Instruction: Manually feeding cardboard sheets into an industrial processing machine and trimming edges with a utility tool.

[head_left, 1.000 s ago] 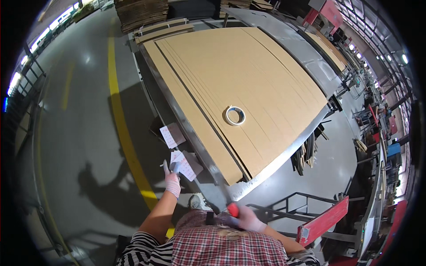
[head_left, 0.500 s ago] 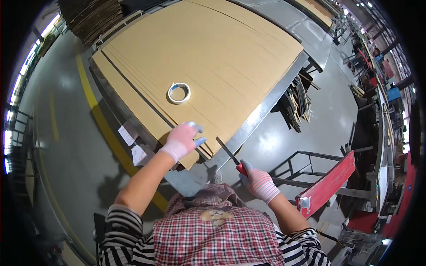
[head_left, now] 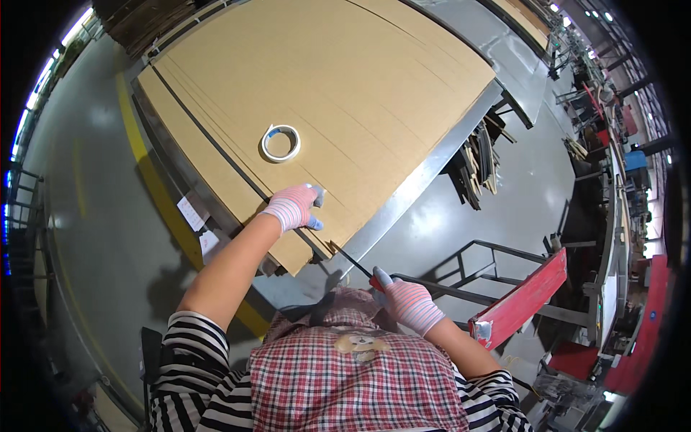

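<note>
My left hand, in a pink striped glove, presses flat on the near corner of a large brown cardboard sheet lying on a metal table. My right hand, gloved the same way, grips a red-handled tool whose thin dark blade points at the sheet's near edge. A roll of white tape lies on the cardboard beyond my left hand.
Stacked cardboard pieces sit under the table's right side. A red metal frame with dark railings stands at my right. A yellow floor line runs along the table's left side, with white paper slips beside it.
The view has drawn closer to the table. My left hand left the paper slips and came to rest on the cardboard corner. My right hand brought the tool up toward the sheet's edge.
</note>
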Demonstrator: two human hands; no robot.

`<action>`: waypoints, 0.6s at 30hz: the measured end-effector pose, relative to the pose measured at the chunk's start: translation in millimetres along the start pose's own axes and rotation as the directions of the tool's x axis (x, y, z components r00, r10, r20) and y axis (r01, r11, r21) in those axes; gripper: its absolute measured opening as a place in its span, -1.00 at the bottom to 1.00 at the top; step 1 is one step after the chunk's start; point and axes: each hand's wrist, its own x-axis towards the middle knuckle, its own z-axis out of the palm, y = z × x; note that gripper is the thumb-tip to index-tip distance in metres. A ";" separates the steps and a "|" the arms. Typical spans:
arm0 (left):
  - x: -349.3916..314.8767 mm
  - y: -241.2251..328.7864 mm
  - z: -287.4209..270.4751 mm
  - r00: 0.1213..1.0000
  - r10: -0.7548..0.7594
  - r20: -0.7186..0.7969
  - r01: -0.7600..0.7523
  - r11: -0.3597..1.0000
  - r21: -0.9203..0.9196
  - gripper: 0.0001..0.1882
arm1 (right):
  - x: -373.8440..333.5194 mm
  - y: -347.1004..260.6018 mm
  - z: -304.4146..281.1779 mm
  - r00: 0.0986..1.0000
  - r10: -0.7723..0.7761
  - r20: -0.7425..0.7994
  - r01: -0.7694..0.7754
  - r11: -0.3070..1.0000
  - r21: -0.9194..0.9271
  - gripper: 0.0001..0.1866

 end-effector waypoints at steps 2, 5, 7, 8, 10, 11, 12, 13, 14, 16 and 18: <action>0.2 -3.7 1.2 1.000 0.011 -0.006 -0.011 1.000 0.008 -0.41 | -0.9 -7.0 1.2 0.999 0.004 -0.044 -0.005 1.000 0.000 -0.62; -0.9 -3.5 -1.6 1.000 0.027 0.001 -0.027 1.000 -0.005 -0.40 | -6.7 -24.4 -4.3 0.995 0.050 -0.089 -0.051 0.999 -0.015 -0.61; -3.4 -5.5 -3.3 0.999 0.044 0.008 -0.044 0.998 -0.039 -0.40 | -10.6 -34.9 -4.8 0.988 0.114 -0.103 -0.119 0.992 -0.043 -0.65; -4.7 -8.2 -3.1 0.999 0.045 0.013 -0.045 0.999 -0.016 -0.40 | -10.8 -39.0 -5.0 0.987 0.130 -0.100 -0.136 0.989 -0.064 -0.65; -5.0 -13.1 -2.7 0.998 0.056 0.012 -0.056 0.998 -0.016 -0.40 | -11.6 -46.6 -7.9 0.991 0.117 -0.068 -0.125 0.986 -0.113 -0.68; -5.1 -14.3 -3.8 0.998 0.059 0.017 -0.059 0.998 -0.011 -0.41 | -11.8 -56.7 -16.1 0.990 0.133 -0.050 -0.139 0.980 -0.143 -0.69; -5.4 -14.9 -4.3 0.998 0.060 0.022 -0.060 0.998 -0.004 -0.42 | -9.1 -61.8 -21.7 0.988 0.149 -0.043 -0.154 0.976 -0.156 -0.69; -6.2 -14.3 -3.9 0.997 0.071 0.021 -0.071 0.997 -0.021 -0.42 | -6.3 -65.7 -26.9 0.985 0.173 0.016 -0.165 0.962 -0.216 -0.55; -7.1 -13.7 -4.8 0.998 0.066 0.022 -0.066 0.998 -0.016 -0.42 | -3.7 -69.4 -30.8 0.977 0.198 0.072 -0.172 0.948 -0.268 -0.40; -7.4 -13.8 -4.2 0.997 0.069 0.025 -0.069 0.997 -0.017 -0.43 | 4.1 -67.1 -33.7 0.982 0.170 0.076 -0.138 0.937 -0.321 -0.42; -7.2 -13.7 -3.1 0.997 0.069 0.019 -0.069 0.998 -0.013 -0.44 | 17.5 -72.6 -38.5 0.979 0.186 0.087 -0.150 0.937 -0.317 -0.47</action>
